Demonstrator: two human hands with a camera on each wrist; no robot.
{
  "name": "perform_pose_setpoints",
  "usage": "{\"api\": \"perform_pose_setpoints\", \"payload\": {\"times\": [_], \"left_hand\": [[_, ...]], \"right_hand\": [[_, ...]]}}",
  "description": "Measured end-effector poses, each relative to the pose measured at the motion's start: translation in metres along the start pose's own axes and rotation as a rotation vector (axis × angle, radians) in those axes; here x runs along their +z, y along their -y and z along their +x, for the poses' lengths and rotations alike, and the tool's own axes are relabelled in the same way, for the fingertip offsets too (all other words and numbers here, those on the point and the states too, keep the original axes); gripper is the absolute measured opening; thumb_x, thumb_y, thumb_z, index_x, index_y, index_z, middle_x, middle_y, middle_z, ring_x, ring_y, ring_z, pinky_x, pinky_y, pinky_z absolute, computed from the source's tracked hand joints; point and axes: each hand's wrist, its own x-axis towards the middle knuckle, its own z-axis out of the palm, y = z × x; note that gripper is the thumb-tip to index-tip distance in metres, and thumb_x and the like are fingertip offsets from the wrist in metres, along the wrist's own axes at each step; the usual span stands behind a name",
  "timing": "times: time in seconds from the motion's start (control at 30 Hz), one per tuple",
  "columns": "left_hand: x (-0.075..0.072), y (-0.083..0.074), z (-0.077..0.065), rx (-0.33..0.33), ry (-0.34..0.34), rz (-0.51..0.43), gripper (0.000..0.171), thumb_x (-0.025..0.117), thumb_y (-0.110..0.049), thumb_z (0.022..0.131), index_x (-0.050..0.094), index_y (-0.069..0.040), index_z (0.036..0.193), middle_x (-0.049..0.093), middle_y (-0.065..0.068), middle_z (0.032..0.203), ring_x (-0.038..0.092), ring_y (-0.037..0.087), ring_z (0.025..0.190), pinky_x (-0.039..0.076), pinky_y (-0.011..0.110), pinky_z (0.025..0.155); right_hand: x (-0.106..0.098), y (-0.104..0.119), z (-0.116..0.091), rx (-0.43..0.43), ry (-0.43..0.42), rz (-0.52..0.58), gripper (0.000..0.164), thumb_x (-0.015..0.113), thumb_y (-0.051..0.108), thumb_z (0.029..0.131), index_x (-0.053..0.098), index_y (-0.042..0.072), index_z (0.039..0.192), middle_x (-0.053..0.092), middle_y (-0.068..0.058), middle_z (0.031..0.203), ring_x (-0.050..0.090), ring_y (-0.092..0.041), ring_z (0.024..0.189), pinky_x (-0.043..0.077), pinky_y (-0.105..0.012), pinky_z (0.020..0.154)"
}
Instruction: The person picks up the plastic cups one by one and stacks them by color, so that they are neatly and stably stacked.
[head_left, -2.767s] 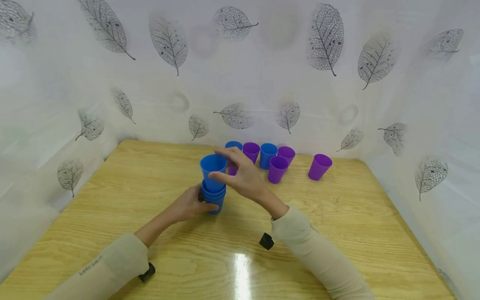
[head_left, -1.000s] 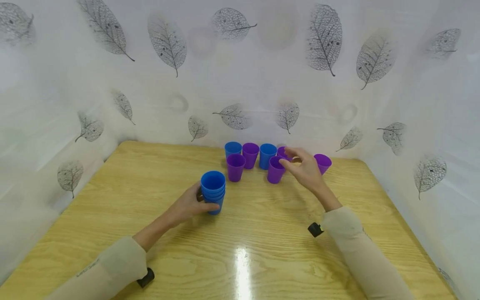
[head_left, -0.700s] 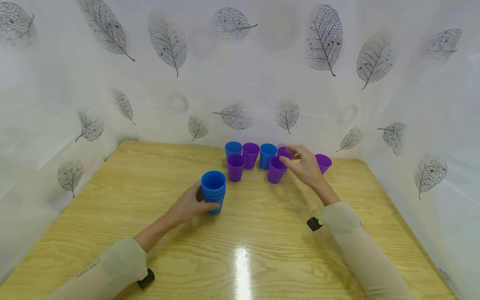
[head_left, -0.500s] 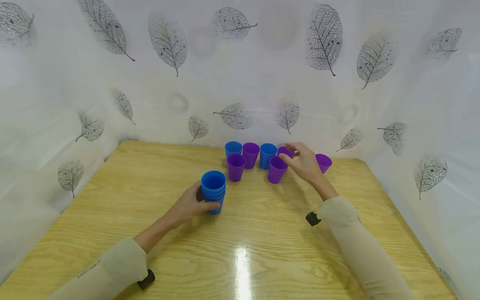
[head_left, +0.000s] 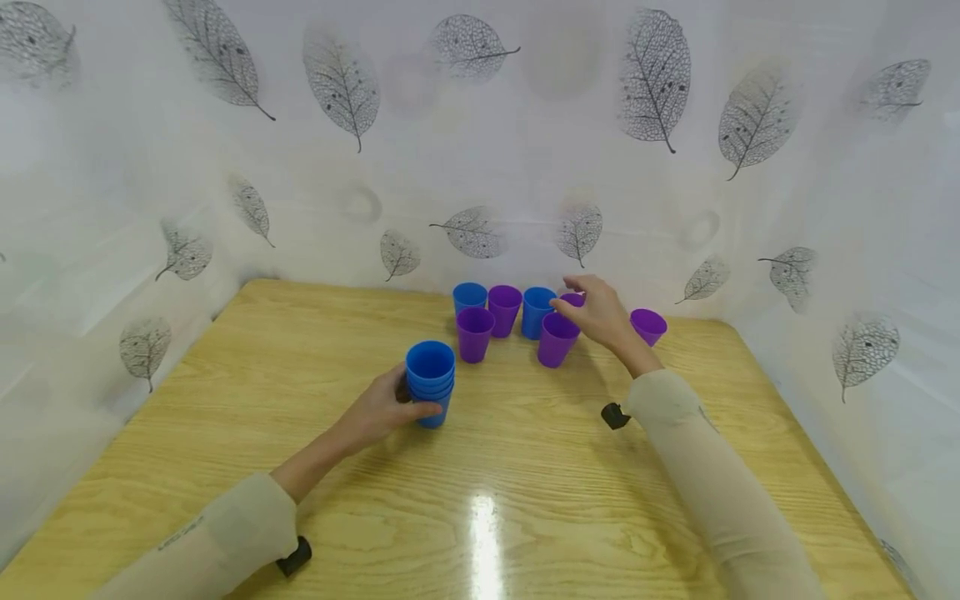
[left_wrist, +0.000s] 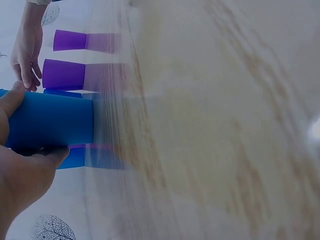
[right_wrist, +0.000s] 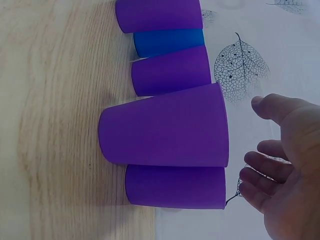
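Beige left sleeve (head_left: 217, 533), black wrist camera (head_left: 293, 557) beside it, over wood-grain table (head_left: 360, 508). Left hand (head_left: 382, 410) grips stack of nested blue cups (head_left: 431, 379), upright, nearer than other cups. Beyond: 2 front purple cups (head_left: 557, 343), well apart; lone purple cup (head_left: 649, 327) farther right, partly behind right wrist. Right hand (head_left: 600, 315) released, thumb and fingers parted, near cup rims, holding nothing. Back row, left to right: blue cup (head_left: 470, 297), purple cup (head_left: 505, 312), blue cup (head_left: 536, 315), half-hidden purple cup (head_left: 573, 299). Farthest: leaf-print backdrop (head_left: 495, 175).
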Motion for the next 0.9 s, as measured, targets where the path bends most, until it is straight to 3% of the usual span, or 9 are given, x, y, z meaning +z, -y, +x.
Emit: {"api": "perform_pose_setpoints", "payload": {"times": [0.43, 0.7, 0.9], "left_hand": [[-0.002, -0.001, 0.001, 0.004, 0.004, 0.025, 0.068, 0.077, -0.017, 0.095, 0.042, 0.005, 0.149, 0.058, 0.023, 0.140, 0.058, 0.040, 0.128, 0.047, 0.056, 0.109], [-0.003, -0.003, 0.001, -0.013, 0.000, 0.029, 0.068, 0.079, -0.017, 0.094, 0.044, 0.004, 0.148, 0.059, 0.023, 0.138, 0.059, 0.040, 0.126, 0.047, 0.056, 0.109], [-0.003, -0.003, 0.000, -0.022, 0.006, 0.019, 0.069, 0.078, -0.016, 0.094, 0.043, 0.005, 0.149, 0.059, 0.023, 0.139, 0.058, 0.040, 0.128, 0.047, 0.056, 0.110]], "right_hand": [[0.014, 0.000, 0.022, 0.021, 0.131, -0.091, 0.066, 0.070, 0.031, 0.099, 0.050, -0.016, 0.140, 0.054, -0.034, 0.141, 0.049, -0.049, 0.133, 0.037, -0.056, 0.116], [0.020, 0.003, 0.027, 0.014, 0.152, -0.122, 0.074, 0.071, 0.040, 0.096, 0.051, -0.016, 0.140, 0.056, -0.034, 0.139, 0.058, -0.049, 0.123, 0.047, -0.058, 0.106], [0.026, 0.006, 0.031, 0.017, 0.166, -0.191, 0.074, 0.072, 0.043, 0.095, 0.055, -0.013, 0.139, 0.059, -0.032, 0.137, 0.056, -0.048, 0.125, 0.047, -0.059, 0.106]]}}
